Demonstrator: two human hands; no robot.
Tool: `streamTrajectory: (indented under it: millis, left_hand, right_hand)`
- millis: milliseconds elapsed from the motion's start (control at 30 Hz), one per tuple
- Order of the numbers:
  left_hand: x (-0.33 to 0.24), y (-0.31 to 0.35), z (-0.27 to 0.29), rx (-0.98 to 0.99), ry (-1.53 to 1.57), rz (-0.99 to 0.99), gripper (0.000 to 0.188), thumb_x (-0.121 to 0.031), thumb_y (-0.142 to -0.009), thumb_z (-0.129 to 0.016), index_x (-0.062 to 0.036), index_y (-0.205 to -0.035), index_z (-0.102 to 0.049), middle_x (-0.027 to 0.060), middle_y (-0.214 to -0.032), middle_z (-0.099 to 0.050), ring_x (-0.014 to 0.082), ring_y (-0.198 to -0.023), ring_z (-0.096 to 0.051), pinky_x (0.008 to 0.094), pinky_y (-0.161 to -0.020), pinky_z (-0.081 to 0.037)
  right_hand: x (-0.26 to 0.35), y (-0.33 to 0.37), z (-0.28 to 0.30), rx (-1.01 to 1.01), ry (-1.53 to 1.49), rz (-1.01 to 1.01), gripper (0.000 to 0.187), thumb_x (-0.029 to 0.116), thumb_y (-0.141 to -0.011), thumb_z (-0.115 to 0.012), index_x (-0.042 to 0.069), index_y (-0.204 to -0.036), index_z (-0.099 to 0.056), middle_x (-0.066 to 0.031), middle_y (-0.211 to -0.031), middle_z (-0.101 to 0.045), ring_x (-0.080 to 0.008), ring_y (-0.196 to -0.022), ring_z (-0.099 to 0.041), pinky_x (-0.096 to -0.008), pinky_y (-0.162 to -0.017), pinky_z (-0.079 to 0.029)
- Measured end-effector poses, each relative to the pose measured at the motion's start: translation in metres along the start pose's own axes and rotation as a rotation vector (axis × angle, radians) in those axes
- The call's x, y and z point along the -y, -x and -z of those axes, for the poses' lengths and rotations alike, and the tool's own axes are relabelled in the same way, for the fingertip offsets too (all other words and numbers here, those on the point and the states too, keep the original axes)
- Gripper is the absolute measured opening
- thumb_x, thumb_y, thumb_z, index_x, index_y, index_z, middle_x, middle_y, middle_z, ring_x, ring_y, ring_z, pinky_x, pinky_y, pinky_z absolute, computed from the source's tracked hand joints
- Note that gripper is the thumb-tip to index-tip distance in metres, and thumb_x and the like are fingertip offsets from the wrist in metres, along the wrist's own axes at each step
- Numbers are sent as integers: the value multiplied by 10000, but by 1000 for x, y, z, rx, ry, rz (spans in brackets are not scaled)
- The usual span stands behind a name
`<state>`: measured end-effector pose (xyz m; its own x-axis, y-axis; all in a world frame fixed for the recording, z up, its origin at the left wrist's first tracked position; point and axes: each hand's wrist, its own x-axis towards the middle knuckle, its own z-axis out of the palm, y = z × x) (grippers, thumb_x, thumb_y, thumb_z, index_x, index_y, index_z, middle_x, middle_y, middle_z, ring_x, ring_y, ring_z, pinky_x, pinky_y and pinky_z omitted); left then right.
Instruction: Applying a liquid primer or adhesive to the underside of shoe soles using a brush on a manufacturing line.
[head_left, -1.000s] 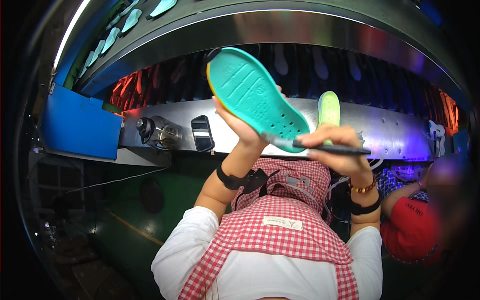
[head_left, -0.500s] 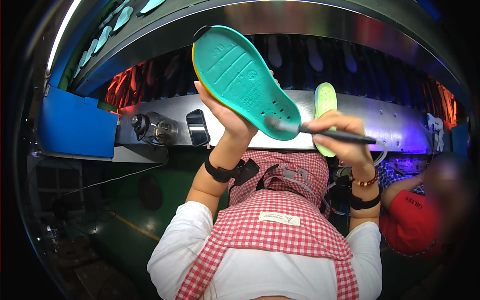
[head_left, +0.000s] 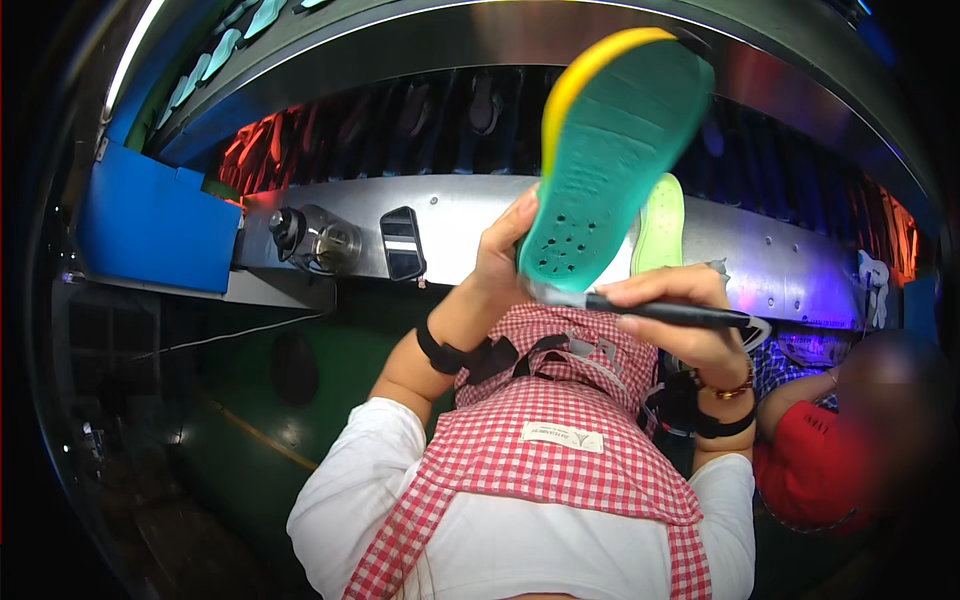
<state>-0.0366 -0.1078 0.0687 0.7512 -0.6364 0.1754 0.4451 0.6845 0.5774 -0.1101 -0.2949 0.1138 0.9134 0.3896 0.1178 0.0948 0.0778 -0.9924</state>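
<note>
sole [head_left: 612,165], teal with yellow edging, is raised above the surface [head_left: 458,225]. left hand [head_left: 500,248]: grip holds its near left edge. right hand [head_left: 695,340]: grip holds brush [head_left: 655,311], blurred tip at the sole's near end.

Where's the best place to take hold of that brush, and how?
Probably its slim black handle, from the right: it runs roughly crosswise, bristles at the left end by the green sole, and the right grip holds it there.
</note>
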Motion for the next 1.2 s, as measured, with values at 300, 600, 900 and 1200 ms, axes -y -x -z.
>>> streamTrajectory:
  millis: [300, 600, 900, 1200]
  left_hand:
    - [-19, -12, 6, -8, -178, 537, 464, -299, -862, -471, 41, -1177, -447, 145, -1047, -572, 196, -885, -591, 304, -789, -478]
    - [-35, -13, -11, -26, -391, 732, 508, -303, -824, -519, 33, -1196, -441, 166, -1111, -533, 200, -932, -566, 303, -793, -472]
    - [-53, -3, 4, -197, -339, 608, 504, -357, -811, -532, 55, -1101, -516, 162, -906, -613, 199, -748, -625, 294, -676, -520]
    - [-73, 5, 5, -196, -396, 371, 446, -311, -829, -435, 47, -1059, -569, 156, -999, -612, 209, -842, -604, 299, -784, -468]
  right_hand:
    - [22, -5, 23, 360, 315, 121, 220, -57, -669, -658, 5, -880, -643, -150, -923, -645, -251, -871, -632, -301, -772, -494]
    - [42, 0, 37, 404, 452, 162, 194, -35, -680, -650, 12, -868, -650, -160, -922, -642, -250, -846, -641, -302, -746, -507]
    - [17, 21, 37, 323, 529, 137, 257, -32, -695, -647, 60, -934, -643, -118, -969, -641, -222, -864, -636, -280, -743, -510]
    - [17, 28, 31, 130, 512, 255, 239, -17, -653, -686, 49, -880, -651, -113, -889, -657, -220, -804, -636, -273, -695, -496]
